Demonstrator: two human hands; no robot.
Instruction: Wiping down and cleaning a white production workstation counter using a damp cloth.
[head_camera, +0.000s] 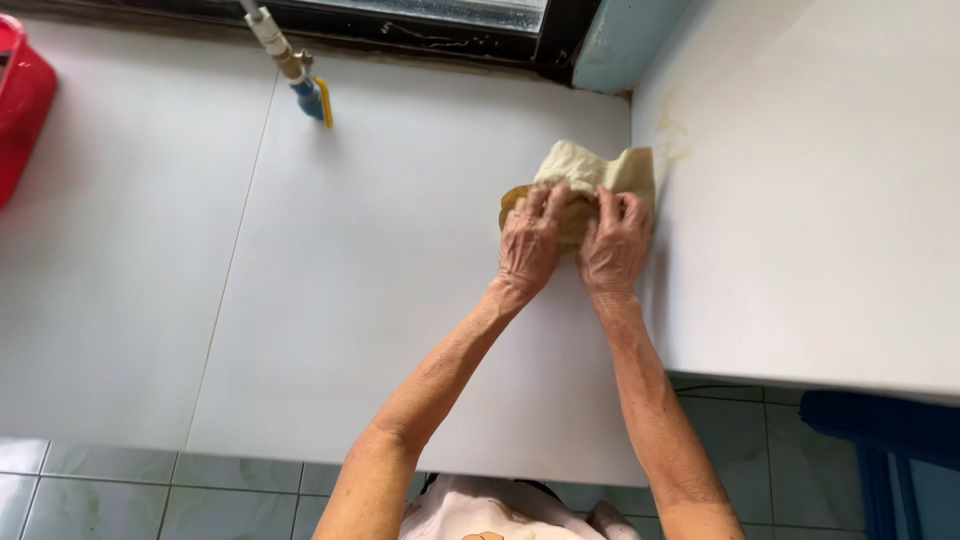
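Observation:
A crumpled yellowish-cream cloth (590, 170) lies on the white tiled counter (380, 260), close to the raised white surface at the right. My left hand (530, 240) presses down on the cloth's left part with fingers spread over it. My right hand (613, 243) presses on its right part, right beside the left hand. Both palms cover the near half of the cloth; its far edge sticks out beyond the fingertips.
A red container (20, 100) stands at the far left edge. A tap with a blue and yellow handle (300, 80) juts out from the window ledge at the back. A higher white surface (810, 190) rises on the right. Blue furniture (880, 430) and green floor tiles lie below.

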